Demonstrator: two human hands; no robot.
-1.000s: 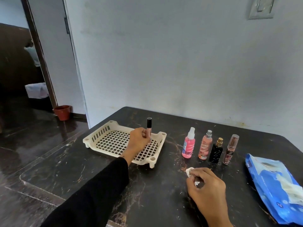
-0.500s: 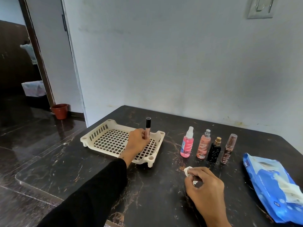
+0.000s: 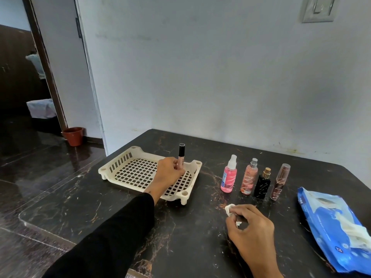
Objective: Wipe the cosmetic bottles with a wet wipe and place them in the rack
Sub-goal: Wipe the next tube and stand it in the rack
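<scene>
slim tube upright in the rack, ready to tip

left hand [image 3: 168,171] pinching a slim tube [image 3: 181,157] upright over the right end of the rack [image 3: 128,155], centre frame. right hand [image 3: 251,231] curled round a crumpled wipe [image 3: 229,208], lower right. likely to topple on release: narrow base on open grid. four bottles [image 3: 249,178] lined up just right of the rack, within knocking range. wipe pack [image 3: 331,223] at right edge: only "ee" readable; tube lettering too small to read.

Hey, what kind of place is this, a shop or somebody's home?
Most likely a room in a home: a dark marble table against a plain painted wall, a light switch, and a doorway with a clay pot on the floor.
</scene>
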